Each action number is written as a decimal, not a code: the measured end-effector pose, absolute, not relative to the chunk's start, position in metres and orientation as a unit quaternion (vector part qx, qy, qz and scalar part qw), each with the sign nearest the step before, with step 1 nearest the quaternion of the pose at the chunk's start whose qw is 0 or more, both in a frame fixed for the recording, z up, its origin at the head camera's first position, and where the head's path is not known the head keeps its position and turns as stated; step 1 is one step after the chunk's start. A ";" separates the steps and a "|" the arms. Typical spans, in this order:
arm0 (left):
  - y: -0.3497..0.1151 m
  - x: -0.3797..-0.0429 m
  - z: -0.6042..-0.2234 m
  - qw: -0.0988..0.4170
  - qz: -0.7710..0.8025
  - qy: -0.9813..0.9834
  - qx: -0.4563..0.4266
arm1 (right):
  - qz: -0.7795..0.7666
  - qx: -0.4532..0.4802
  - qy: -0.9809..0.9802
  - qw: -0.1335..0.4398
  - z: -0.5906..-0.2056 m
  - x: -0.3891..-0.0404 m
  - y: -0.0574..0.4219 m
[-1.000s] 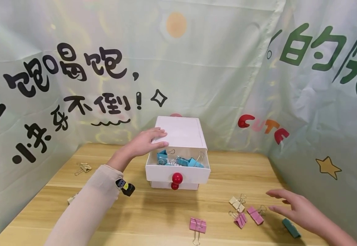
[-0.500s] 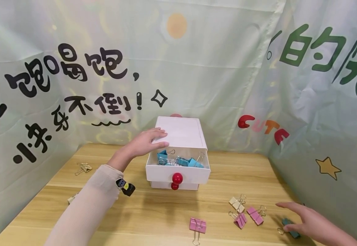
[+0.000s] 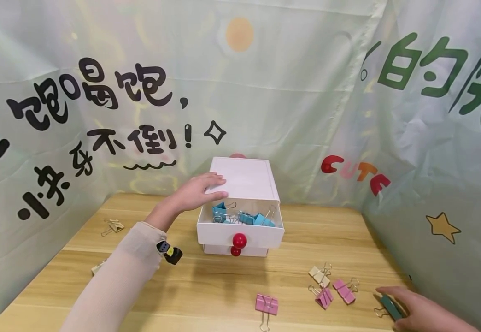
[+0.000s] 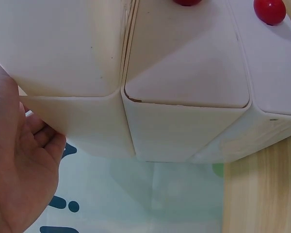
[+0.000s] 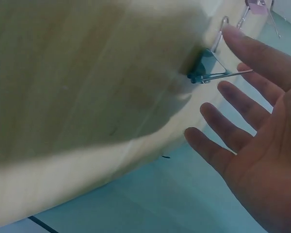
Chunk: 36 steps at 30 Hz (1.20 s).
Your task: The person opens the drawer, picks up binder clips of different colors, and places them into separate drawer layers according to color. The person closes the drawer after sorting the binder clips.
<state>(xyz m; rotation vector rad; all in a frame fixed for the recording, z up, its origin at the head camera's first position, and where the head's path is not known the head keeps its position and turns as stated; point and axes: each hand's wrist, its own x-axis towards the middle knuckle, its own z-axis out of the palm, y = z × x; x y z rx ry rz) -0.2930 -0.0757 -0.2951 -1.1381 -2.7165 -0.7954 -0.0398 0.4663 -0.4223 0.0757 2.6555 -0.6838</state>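
My left hand (image 3: 201, 190) rests on the top left edge of a white drawer box (image 3: 244, 177). Its fingers lie on the lid in the head view; the left wrist view shows the hand beside the box's corner. The top drawer (image 3: 217, 234) is pulled out and holds several blue binder clips (image 3: 246, 217). At the right, my right hand (image 3: 427, 311) reaches over a teal binder clip (image 3: 391, 308) on the table. Thumb and fingers stand apart on either side of it. In the right wrist view, the thumb is close to a wire handle of the teal clip (image 5: 206, 65).
Pink binder clips (image 3: 344, 291) and a cream binder clip (image 3: 319, 275) lie left of the right hand. Another pink clip (image 3: 266, 304) lies near the front. Cream clips (image 3: 115, 225) lie at the left. A printed cloth (image 3: 290, 92) surrounds the wooden table (image 3: 207, 295).
My right hand has moved to the right and down, from beside the pink clips to over the teal binder clip. The left hand has stayed on the box.
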 end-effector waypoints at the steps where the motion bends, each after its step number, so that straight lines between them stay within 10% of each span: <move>1: -0.076 -0.293 -0.295 0.045 -0.261 -0.889 -0.373 | -0.244 0.032 0.948 0.202 -0.424 -0.040 0.466; 36: -0.076 -0.293 -0.294 0.049 -0.259 -0.886 -0.382 | -0.164 0.003 0.980 0.113 -0.401 -0.052 0.446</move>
